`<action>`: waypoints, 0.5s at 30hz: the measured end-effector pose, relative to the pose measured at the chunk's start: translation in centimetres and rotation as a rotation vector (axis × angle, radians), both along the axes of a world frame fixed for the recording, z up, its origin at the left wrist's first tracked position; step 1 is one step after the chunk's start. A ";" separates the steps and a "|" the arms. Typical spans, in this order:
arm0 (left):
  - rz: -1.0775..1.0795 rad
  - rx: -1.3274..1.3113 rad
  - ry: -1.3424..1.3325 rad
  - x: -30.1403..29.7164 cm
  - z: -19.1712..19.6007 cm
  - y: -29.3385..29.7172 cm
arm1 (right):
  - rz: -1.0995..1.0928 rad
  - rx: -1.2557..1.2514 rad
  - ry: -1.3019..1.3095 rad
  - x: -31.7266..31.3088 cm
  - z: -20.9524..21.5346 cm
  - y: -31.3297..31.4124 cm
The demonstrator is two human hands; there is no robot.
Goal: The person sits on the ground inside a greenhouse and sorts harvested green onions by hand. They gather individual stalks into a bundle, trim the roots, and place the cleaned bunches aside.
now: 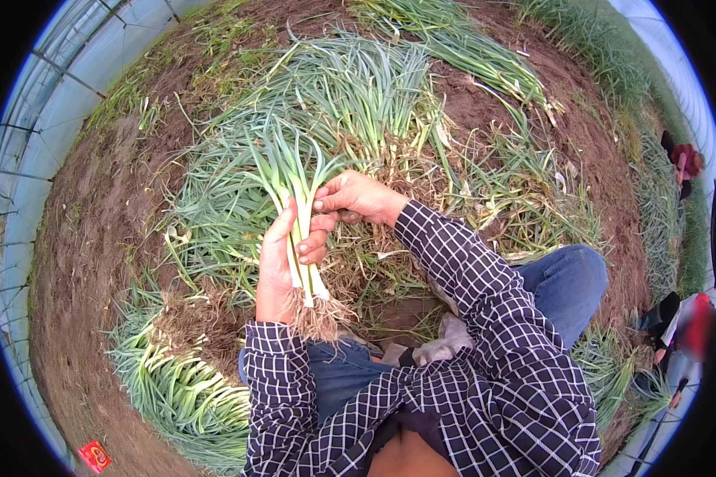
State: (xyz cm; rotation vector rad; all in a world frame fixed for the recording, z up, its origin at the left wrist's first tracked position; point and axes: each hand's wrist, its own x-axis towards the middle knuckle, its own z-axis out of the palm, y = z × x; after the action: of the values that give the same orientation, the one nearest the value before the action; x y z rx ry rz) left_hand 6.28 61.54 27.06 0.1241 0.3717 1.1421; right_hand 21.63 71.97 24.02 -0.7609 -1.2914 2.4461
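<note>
A small bunch of green garlic [305,230] stands upright before me, with pale stems, flat green leaves fanning out above and tangled brown roots hanging below. My left hand [278,258] is wrapped round the lower stems, thumb along their near side and fingertips showing on the right. My right hand [358,197] comes in from the right and pinches at the bunch's right edge, just above the left fingertips. Exactly which stem or leaf lies between its fingertips is hidden. The roots dangle over my jeans-clad leg.
A large heap of loose green garlic [366,87] lies ahead. Cleaned stalks [191,385] are laid in a curved pile at lower left. Trimmed leaves and debris [517,187] litter the right. A red packet [95,456] lies lower left. Other people [684,163] work along the far right.
</note>
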 end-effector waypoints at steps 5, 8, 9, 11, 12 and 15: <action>0.106 -0.113 0.057 0.7 1.0 -0.3 | -0.157 0.115 -0.296 3.5 -1.5 2.2; 0.358 0.063 0.017 -1.3 2.8 -1.3 | -0.654 0.292 -0.492 9.3 -5.6 5.4; 0.314 0.128 -0.238 -2.6 4.0 -0.8 | -0.876 0.329 -0.515 12.2 -8.5 6.9; 0.313 0.343 -0.467 -5.8 4.1 -0.5 | -1.006 1.006 -1.253 15.6 -11.7 7.7; 0.404 0.382 -0.399 -6.1 4.4 -0.9 | -0.952 1.033 -1.237 16.1 -12.5 7.5; 0.576 0.354 -0.220 -6.5 3.8 -1.5 | -0.647 0.682 -0.854 11.3 -11.5 5.6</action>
State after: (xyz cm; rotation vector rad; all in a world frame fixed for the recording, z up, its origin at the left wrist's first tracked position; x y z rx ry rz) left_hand -0.21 60.05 30.88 0.2069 -0.0038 1.7687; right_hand 32.91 77.56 12.53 -1.7238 -1.6249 1.0566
